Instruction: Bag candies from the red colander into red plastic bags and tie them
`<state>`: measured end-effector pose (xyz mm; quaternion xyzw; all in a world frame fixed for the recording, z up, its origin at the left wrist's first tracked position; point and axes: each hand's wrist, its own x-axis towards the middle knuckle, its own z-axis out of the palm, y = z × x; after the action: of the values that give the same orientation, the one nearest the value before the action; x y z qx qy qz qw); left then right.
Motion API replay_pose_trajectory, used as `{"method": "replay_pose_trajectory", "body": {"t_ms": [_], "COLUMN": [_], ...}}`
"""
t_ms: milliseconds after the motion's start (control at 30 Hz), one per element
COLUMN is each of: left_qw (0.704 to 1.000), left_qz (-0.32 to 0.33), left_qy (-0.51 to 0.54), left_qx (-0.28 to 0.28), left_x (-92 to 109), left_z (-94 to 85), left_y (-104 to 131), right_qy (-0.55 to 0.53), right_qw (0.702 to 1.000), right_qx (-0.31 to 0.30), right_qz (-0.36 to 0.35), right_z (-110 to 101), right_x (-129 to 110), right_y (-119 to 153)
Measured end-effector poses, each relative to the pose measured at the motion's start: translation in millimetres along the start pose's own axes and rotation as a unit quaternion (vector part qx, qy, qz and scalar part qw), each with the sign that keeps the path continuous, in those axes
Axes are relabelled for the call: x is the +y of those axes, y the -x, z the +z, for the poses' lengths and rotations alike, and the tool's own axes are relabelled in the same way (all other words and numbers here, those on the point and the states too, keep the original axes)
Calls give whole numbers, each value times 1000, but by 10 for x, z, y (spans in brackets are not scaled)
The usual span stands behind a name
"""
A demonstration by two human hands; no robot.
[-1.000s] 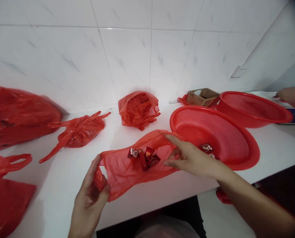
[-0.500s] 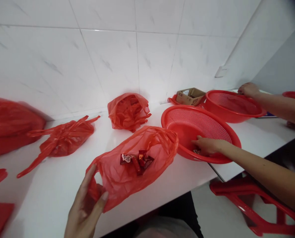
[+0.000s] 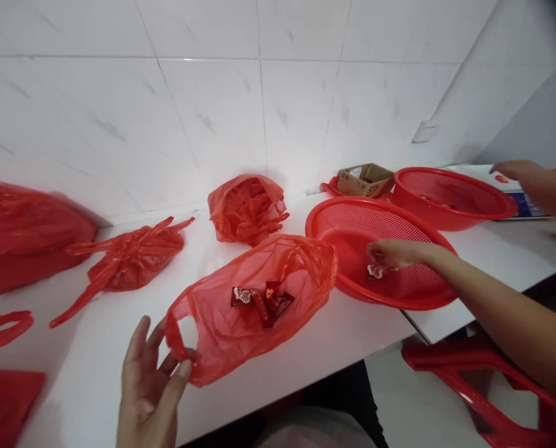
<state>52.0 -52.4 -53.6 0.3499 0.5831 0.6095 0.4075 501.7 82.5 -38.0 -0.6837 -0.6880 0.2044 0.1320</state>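
Note:
A thin red plastic bag (image 3: 221, 336) lies with its mouth spread, several small dark-red wrapped candies (image 3: 264, 302) inside. At its near left corner, my left hand (image 3: 154, 379) pinches the bag's handle between thumb and finger, the other fingers raised. My right hand (image 3: 396, 254) is over the inside of the nearer red perforated basket (image 3: 324, 214), its fingers closed on a wrapped candy (image 3: 375, 272) with white print.
Behind stand a crumpled bundle of red bags (image 3: 247, 208) and a small cardboard box (image 3: 366, 180). A tied red bag (image 3: 137, 258) lies left. Right are a second red basket (image 3: 450, 218), another person's hand (image 3: 523, 174) and a red stool (image 3: 474, 386) below the table.
My right hand has risen a little in the basket, bringing the candy into clearer view. My left fingers have spread while keeping the handle. The other person's hand has left the second basket rightward.

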Motion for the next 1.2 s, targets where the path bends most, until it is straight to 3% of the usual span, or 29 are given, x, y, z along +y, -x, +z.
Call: {"method": "replay_pose_trajectory", "body": {"t_ms": [100,167,233,300,367,500,633,967,1200], "left_qw": [1000,999,999,999,998,997,996,994,996], "left_qz": [-8,-7,-6,-13,-24,-23,-25,-37,-46], "left_qy": [23,30,37,45,55,63,74,88,53], "left_qx": [11,10,12,16,2,-46,-35,-46,-58], "left_x": [-23,-70,-146,-232,-303,-358,-388,-413,-415], "left_z": [-5,-18,-39,-59,-68,-58,-82,-103,-8], "left_y": [-12,-41,-77,-102,-101,-44,-26,-36,12], "right_qy": [-7,-52,-144,-231,-275,-202,-180,-168,-77], "right_qw": [998,995,977,950,933,931,928,942,970], "right_qx": [-37,16,76,97,67,24,15,43,-46], "right_qz": [-42,-86,-135,-186,-224,-301,-327,-287,-228], "right_z": [-274,-391,-370,-185,129,789,1055,903,1188], "right_x": [-254,-541,-902,-1282,-1617,-1999,-2055,-1812,-1665], "right_y": [56,166,326,480,570,512,385,459,441]}}
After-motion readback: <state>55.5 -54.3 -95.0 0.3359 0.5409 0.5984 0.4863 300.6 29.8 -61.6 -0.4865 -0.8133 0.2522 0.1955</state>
